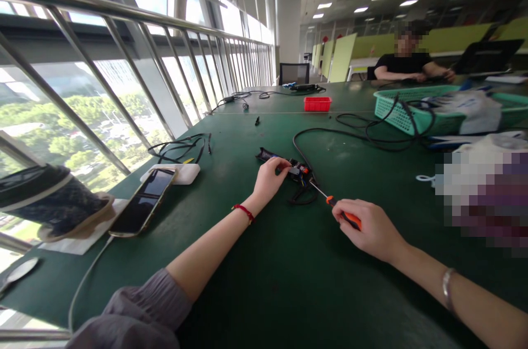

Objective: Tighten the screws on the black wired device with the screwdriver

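Note:
My right hand [369, 225] is closed around the orange and black handle of a screwdriver [350, 219]. Its thin metal shaft points up and left, and the tip meets a small opened black electrical device [297, 171] with coloured wires and an orange part inside. My left hand [270, 176] pinches the left side of that device between thumb and fingers. A black casing piece [265, 155] juts out beyond my left fingers. From the device a black cable [297, 137] loops away to the right. What lies right under my left fingertips is partly hidden.
A phone [144, 203] leans on a white block [190, 174] at left, near a dark cup [53, 195] and loose cables [181, 145]. Farther back are a red basket [317, 104] and a green basket [394, 110]. A co-worker [406, 63] sits across the table.

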### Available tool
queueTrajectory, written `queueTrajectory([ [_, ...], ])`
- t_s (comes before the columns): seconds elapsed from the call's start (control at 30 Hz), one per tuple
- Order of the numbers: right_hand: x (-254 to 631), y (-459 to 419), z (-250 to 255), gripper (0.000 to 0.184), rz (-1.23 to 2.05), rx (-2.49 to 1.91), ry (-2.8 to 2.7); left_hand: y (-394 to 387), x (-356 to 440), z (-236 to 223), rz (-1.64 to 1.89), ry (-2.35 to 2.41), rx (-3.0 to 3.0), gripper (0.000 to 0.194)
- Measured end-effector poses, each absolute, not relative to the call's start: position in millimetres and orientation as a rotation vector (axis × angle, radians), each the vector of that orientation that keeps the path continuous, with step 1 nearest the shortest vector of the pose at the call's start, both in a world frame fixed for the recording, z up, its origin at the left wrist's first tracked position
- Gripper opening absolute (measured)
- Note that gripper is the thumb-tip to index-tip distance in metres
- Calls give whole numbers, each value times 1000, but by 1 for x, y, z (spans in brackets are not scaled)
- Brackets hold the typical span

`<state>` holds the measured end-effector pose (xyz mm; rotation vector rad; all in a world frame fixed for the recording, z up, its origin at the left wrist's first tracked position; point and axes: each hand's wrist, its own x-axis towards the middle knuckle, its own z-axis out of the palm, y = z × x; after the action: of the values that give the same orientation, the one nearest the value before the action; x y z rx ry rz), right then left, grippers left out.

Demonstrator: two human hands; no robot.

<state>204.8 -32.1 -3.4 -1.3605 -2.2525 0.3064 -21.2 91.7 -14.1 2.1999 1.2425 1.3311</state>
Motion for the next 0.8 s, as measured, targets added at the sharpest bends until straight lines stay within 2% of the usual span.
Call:
queueTrajectory([
  [0.27, 205, -32, -3, 13, 297, -1364, -2270, 82, -22, -13, 1350, 1349, 2419, 17],
  [0.53, 204, -33, -2, 13, 302, -1386, -2279, 71, -17, -6, 1349, 1242, 2768, 12],
  [0.8, 204, -32, -2, 14, 308, -1391, -2288, 73, -17, -10, 1312, 1238, 2659, 17],
])
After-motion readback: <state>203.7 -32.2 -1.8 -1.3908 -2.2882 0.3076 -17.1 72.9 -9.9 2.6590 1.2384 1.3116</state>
